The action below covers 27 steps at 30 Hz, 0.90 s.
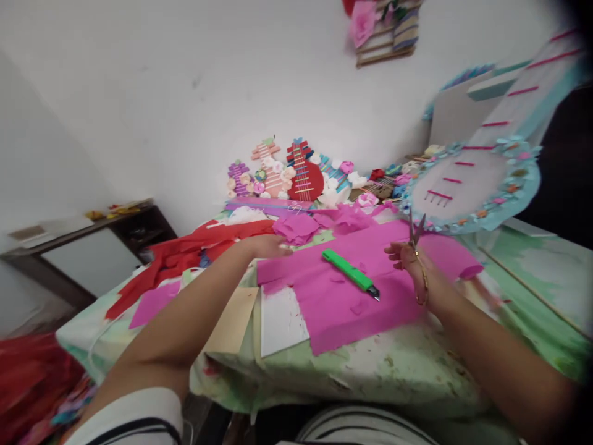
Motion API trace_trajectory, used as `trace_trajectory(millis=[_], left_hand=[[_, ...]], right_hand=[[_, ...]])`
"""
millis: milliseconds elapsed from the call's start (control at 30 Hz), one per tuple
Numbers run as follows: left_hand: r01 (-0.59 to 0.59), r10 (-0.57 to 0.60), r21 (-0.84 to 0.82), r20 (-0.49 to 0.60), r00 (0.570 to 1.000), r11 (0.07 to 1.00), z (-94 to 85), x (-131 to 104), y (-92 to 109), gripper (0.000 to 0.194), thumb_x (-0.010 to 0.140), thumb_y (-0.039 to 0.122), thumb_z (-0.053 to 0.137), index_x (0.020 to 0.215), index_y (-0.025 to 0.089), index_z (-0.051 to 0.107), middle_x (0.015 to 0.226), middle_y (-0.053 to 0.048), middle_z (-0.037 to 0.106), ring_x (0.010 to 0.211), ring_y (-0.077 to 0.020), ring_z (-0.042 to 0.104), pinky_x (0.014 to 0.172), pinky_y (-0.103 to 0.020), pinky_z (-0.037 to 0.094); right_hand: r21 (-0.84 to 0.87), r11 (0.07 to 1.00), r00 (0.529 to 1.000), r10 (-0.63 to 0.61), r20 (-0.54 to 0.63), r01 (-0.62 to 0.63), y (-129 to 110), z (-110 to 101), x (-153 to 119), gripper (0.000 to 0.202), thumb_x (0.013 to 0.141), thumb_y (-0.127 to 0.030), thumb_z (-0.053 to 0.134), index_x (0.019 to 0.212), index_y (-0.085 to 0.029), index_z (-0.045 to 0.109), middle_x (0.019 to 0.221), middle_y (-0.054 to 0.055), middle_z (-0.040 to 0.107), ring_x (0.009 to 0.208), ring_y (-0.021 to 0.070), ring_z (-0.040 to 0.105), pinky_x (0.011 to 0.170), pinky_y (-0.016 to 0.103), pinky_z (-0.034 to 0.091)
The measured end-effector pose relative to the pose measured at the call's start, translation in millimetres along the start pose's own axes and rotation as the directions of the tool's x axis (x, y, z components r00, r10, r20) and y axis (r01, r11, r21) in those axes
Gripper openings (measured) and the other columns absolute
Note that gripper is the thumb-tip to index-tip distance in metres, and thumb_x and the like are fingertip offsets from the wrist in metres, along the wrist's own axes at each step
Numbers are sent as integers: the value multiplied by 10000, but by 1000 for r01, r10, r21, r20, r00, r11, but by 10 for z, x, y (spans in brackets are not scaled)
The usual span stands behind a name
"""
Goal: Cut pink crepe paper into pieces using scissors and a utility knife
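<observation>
My right hand [407, 256] holds a pair of scissors [418, 232], blades pointing up, above the right part of a magenta crepe paper sheet [333, 321]. Stretched forward, my left hand [269, 246] is open, its fingers low over the sheet's far left edge; whether they touch it I cannot tell. Crumpled pink paper [296, 227] lies just beyond those fingers. On the sheet between my hands rests a green utility knife [351, 272], its blade tip showing at the near right end. Under the sheet's left side a white board [280, 324] sticks out.
Red crepe paper [171, 253] spreads over the table's left side beside a tan card [234, 321]. Small decorated paper instruments [303, 176] stand against the wall. A large blue-edged paper instrument [467, 179] leans at the right. A low cabinet [88, 253] is at left.
</observation>
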<state>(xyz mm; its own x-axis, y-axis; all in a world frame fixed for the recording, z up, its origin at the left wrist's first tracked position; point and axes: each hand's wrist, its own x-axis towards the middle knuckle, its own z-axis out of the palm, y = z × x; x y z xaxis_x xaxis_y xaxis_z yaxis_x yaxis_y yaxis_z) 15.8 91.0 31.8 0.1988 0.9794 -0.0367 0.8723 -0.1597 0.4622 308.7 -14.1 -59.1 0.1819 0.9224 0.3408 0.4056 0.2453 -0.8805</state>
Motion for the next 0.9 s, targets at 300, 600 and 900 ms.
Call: trace_trajectory(millis=[300, 600, 900], left_hand=[[-198, 84, 378, 298, 951, 904, 357, -1096, -410, 704, 605, 555, 557, 1162, 134, 458, 1230, -174, 430, 1086, -322, 428, 855, -361, 357], [-238, 144, 474, 226, 964, 848, 409, -1223, -247, 412, 697, 497, 505, 917, 152, 559, 957, -103, 546, 884, -243, 513, 775, -335, 408], [-301, 302, 486, 77, 950, 821, 671, -1446, -134, 648, 727, 551, 454, 1207, 117, 415, 1234, -145, 444, 1121, -273, 411, 945, -382, 324]], right_hand=[[-157, 987, 988, 66, 137, -45, -77, 118, -50, 521, 734, -619, 378, 1030, -194, 432, 1043, 110, 541, 990, 255, 503, 845, 407, 383], [-443, 850, 925, -121, 360, 283, -245, 89, -129, 332, 755, -526, 410, 732, -196, 438, 695, 30, 548, 630, 160, 500, 561, 277, 381], [-531, 722, 850, -149, 505, 443, -278, 226, -221, 266, 710, -432, 516, 695, -181, 431, 709, 38, 510, 625, 146, 450, 563, 262, 344]])
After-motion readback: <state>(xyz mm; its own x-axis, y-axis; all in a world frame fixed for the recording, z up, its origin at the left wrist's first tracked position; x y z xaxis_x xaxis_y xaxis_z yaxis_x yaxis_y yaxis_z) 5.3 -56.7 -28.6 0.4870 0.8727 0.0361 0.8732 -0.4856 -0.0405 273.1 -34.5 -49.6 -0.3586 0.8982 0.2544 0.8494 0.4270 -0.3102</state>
